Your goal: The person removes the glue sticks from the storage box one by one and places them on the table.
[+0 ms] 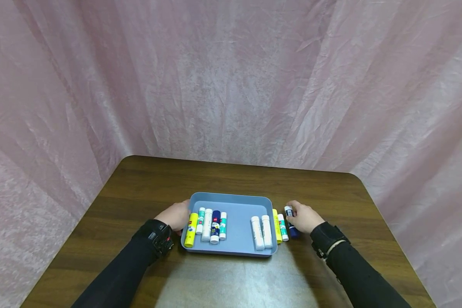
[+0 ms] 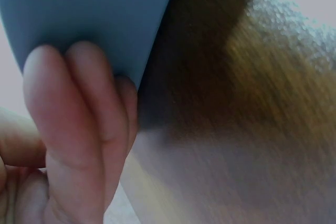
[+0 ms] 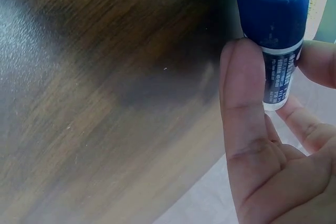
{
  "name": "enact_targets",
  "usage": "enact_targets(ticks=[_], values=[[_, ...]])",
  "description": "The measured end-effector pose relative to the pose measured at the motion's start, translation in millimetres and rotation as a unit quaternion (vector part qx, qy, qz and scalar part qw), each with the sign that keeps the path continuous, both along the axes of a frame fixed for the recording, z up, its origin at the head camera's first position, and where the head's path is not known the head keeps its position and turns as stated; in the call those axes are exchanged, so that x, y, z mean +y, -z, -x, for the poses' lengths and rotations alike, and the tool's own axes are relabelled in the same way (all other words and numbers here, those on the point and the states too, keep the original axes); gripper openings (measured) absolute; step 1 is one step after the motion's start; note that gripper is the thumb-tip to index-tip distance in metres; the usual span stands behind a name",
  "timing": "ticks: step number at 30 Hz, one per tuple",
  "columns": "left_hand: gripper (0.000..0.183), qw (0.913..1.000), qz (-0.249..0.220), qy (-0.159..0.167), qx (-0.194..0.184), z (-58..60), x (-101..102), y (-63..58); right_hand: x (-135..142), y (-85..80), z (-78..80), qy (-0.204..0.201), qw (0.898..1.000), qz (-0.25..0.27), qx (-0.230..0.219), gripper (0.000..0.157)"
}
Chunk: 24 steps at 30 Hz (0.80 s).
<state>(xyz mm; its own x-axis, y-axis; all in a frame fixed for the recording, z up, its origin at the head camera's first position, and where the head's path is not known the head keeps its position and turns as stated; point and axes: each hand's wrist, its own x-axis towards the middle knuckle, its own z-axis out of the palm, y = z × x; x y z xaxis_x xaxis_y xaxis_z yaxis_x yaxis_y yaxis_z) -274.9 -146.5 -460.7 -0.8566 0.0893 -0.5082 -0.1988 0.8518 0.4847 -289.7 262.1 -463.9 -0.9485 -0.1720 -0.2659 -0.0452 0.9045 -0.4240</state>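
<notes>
A blue-grey tray (image 1: 235, 204) lies on the table, with my left hand (image 1: 177, 216) at its left end. In the left wrist view, the fingers (image 2: 68, 103) rest against the tray's outer wall (image 2: 100, 9), and the thumb is apart from it. My right hand (image 1: 305, 217) pinches a dark blue glue stick (image 1: 293, 229) between thumb and fingers, to the right of the tray. The right wrist view shows the blue end of this glue stick (image 3: 273, 11) toward the camera. Next to it are a teal-and-white glue stick (image 1: 282, 229) and a yellow glue stick (image 1: 277, 229).
Several glue sticks lie in the tray's left half, among them a yellow one (image 1: 191, 230) and a navy one (image 1: 215, 226). Two white glue sticks (image 1: 257, 233) lie near its right wall. A pink curtain (image 1: 231, 85) hangs behind the wooden table (image 1: 158, 179).
</notes>
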Motion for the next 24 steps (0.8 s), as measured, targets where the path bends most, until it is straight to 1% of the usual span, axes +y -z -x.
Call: enact_targets(ticks=[5, 7, 18, 24], values=[[0.053, 1.0, 0.004, 0.002, 0.001, -0.4, 0.4, -1.2, -0.8, 1.8, 0.7, 0.006, 1.0, -0.007, -0.019, 0.046], [0.052, 1.0, 0.003, 0.004, 0.002, -0.6, 0.1, -1.1, -1.5, 1.7, 0.6, 0.002, 1.0, -0.007, -0.024, 0.046], [0.049, 0.9999, 0.0, 0.008, 0.007, -1.2, 0.6, -1.7, -3.7, 3.9, 0.6, -0.005, 0.999, -0.011, -0.032, 0.046], [0.049, 0.9999, 0.001, 0.008, 0.007, -1.3, 1.0, -2.4, -4.4, 3.3, 0.7, 0.003, 0.999, -0.011, -0.042, 0.046]])
